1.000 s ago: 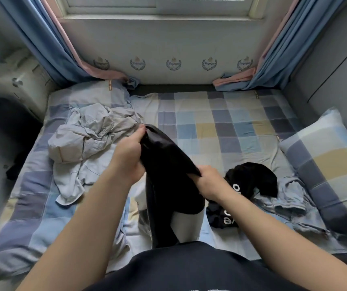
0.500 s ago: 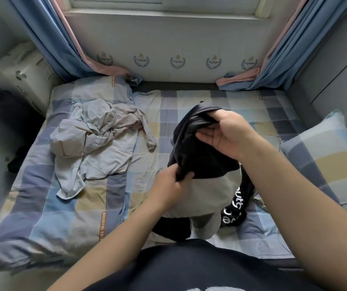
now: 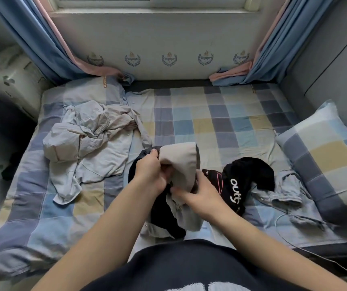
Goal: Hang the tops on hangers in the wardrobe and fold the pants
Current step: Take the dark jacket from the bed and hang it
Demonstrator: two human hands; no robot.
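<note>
- Black-and-beige garment [image 3: 180, 162]: bunched up and held between both grips, just above the near part of the bed [image 3: 210, 127]. Its lower folds hang toward the person's torso. Top or pants: cannot tell from the bunch.
- Left grip [image 3: 150, 175]: fingers curled tight round a wad of cloth where black meets beige.
- Right grip [image 3: 202, 196]: just beside the left and lower, pinching beige cloth between thumb and curled fingers.
- Handling, as a judgement: light, limp and not slippery, so it will droop from any held point. Best to find the waistband or shoulder seams and take two corners well apart, so it hangs flat.
- Left of the left grip, near: a crumpled grey shirt heap [image 3: 90, 141] on the bed.
- Right of the right grip, just beside it: a black garment with white lettering [image 3: 242, 181]. Past that lie a pale blue garment [image 3: 281, 190] and a checked pillow [image 3: 326, 156].
- No hanger or wardrobe in view.
</note>
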